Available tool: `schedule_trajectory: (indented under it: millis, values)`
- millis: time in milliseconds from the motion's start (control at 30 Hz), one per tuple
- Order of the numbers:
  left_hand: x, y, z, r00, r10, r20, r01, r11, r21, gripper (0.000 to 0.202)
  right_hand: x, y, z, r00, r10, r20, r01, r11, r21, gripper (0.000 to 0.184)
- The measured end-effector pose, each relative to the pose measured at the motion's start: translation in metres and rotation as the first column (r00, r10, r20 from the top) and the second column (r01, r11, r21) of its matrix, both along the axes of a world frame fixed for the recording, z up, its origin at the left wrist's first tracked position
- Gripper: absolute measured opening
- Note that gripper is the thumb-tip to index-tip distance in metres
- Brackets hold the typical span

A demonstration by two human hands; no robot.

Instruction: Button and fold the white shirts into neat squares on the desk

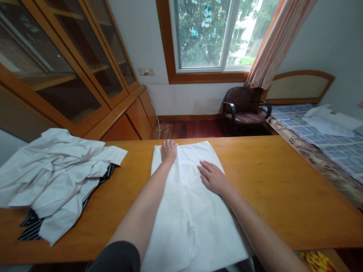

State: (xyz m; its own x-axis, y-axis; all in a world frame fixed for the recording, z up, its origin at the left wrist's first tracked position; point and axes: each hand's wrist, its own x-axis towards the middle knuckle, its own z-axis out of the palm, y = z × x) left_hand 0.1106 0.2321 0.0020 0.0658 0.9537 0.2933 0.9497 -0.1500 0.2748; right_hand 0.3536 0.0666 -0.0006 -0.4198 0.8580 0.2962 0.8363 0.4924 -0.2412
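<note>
A white garment (198,211) lies lengthwise in front of me on the wooden table, its near end reaching over the front edge. Down its middle run a raised ridge and some small creases; what kind of garment it is I cannot tell. At its far end my left hand (169,151) is closed, fingers curled and pinching the cloth beside the ridge. My right hand (212,175) rests open on the right half, fingers stretched out and palm down on the fabric.
On the table's left lies a crumpled pile of white clothes (59,170) with black striped cloth (32,226) underneath. The wooden table (269,189) extends to the right. Beyond it stand a glass-door cabinet (85,68), an armchair (241,105) and a bed (320,132) with white items.
</note>
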Motion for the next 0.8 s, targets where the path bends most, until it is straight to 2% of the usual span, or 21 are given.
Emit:
schedule_trajectory:
  millis: [100, 200, 367, 467, 533, 600, 667, 800]
  values:
    - [0.001, 0.002, -0.003, 0.999, -0.050, 0.001, 0.050, 0.999, 0.007, 0.026, 0.000, 0.000, 0.000, 1.000, 0.001, -0.015, -0.001, 1.000, -0.006, 0.046]
    - [-0.004, 0.008, -0.002, 0.989, -0.149, 0.002, 0.149, 0.989, -0.015, 0.030, 0.000, 0.001, -0.002, 1.000, 0.002, -0.013, -0.002, 1.000, -0.007, 0.046]
    - [-0.019, 0.017, -0.002, 0.935, -0.353, 0.027, 0.354, 0.930, -0.095, 0.036, 0.000, -0.001, 0.006, 0.997, 0.047, -0.059, -0.046, 0.999, 0.008, 0.038]
    - [-0.026, 0.020, -0.003, 0.927, -0.373, 0.045, 0.376, 0.919, -0.123, 0.035, -0.008, -0.012, 0.016, 0.986, 0.112, -0.124, -0.117, 0.993, -0.028, 0.027]
    - [-0.028, 0.022, -0.002, 0.930, -0.365, 0.047, 0.368, 0.919, -0.139, 0.033, -0.018, -0.023, 0.023, 0.973, 0.147, -0.176, -0.167, 0.980, -0.104, 0.022]
    - [-0.028, 0.025, 0.000, 0.934, -0.355, 0.042, 0.357, 0.920, -0.160, 0.031, -0.030, -0.034, 0.029, 0.949, 0.191, -0.251, -0.253, 0.937, -0.243, 0.021]
    - [-0.027, 0.027, 0.003, 0.939, -0.343, 0.032, 0.343, 0.922, -0.182, 0.028, -0.041, -0.042, 0.034, 0.924, 0.202, -0.326, -0.328, 0.855, -0.401, 0.020]
    - [-0.024, 0.032, 0.007, 0.952, -0.306, 0.004, 0.301, 0.932, -0.203, 0.021, -0.061, -0.048, 0.038, 0.929, 0.042, -0.367, -0.283, 0.719, -0.635, 0.024]
